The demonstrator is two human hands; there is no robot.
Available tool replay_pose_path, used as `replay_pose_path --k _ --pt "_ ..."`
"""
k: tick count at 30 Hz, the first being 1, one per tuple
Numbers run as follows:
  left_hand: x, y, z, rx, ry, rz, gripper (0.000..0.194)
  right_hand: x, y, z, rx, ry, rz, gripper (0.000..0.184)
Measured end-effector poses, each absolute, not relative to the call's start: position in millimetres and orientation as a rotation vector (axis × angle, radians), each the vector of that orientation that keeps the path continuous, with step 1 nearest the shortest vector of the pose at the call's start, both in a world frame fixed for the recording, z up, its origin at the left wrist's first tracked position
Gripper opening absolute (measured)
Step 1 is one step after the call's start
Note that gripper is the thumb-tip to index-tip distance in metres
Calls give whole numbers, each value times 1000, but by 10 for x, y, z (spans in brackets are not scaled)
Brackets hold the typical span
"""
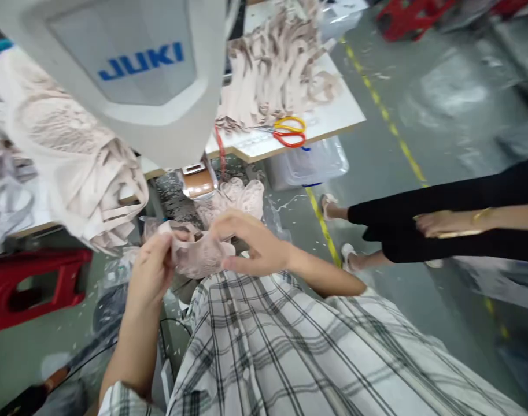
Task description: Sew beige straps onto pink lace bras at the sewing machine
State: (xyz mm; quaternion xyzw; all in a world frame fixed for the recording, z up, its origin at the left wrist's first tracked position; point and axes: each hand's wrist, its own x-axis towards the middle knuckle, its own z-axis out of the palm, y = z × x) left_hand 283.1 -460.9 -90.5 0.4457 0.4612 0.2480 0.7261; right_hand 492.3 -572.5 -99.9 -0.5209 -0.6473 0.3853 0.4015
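Note:
A pale pink lace garment piece (pixel 198 258) is stretched between my hands, in front of my checked shirt. My left hand (pixel 153 263) pinches its left end between thumb and fingers. At the other end, my right hand (pixel 257 245) has its thumb and fingers curved around the fabric. Just beyond my hands hangs more pale pink lace (pixel 235 196), below the sewing machine's working end (pixel 198 180). The white machine head (pixel 129 69), marked JUKI, stands over the upper left.
Scissors with red and yellow handles (pixel 290 132) lie on the white table (pixel 333 118), beside a pile of beige straps (pixel 268 69). Bundled pale garments (pixel 85 144) hang at left above a red stool (pixel 33 286). A clear plastic bin (pixel 309 164) sits below. Another person (pixel 420 219) stands at right.

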Motion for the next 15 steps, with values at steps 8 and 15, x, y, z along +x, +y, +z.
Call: replay_pose_path --k 8,15 --pt "2961 -4415 -822 953 915 455 27 4909 -5650 -1608 -1380 -1910 1005 40" --pt "2536 -3825 -200 801 988 749 47 5201 -5732 -1516 -1540 -1986 959 40"
